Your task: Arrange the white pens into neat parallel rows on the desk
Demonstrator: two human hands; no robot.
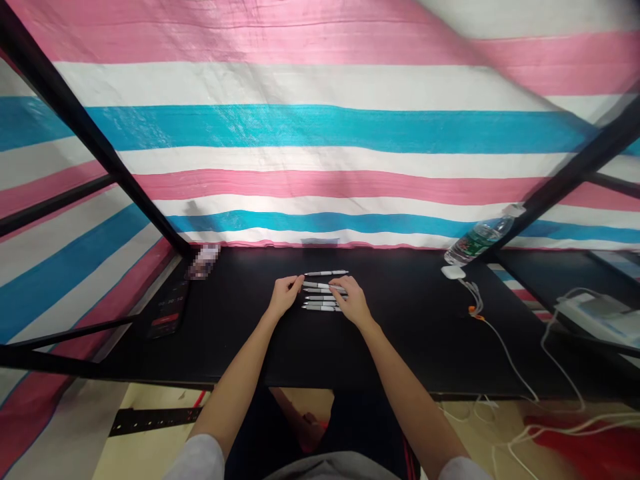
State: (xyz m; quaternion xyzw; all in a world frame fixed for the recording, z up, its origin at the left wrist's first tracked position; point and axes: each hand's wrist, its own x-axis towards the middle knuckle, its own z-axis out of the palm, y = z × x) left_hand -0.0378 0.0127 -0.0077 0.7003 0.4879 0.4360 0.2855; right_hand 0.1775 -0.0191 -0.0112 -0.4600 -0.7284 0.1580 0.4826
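Note:
Several white-and-grey pens lie side by side on the black tabletop (230, 313), pointing left and right. A pen (317, 285) spans the gap between my two hands. My left hand (285, 295), its fingers curled, pinches that pen's left end. The thumb and fingertips of my right hand (354, 301) close on its right end, hiding part of it. Just beyond, one pen (327, 273) lies apart from the row. Nearer to me, more pens (321, 308) lie in parallel, with some right ends covered by my right hand.
A phone (170, 310) lies at the left, near a blurred small object (204, 261). At the right, a water bottle (477, 240) leans near a white charger (453, 272) with cables (505, 350). Black frame bars (90, 133) and a striped sheet (320, 127) enclose the table.

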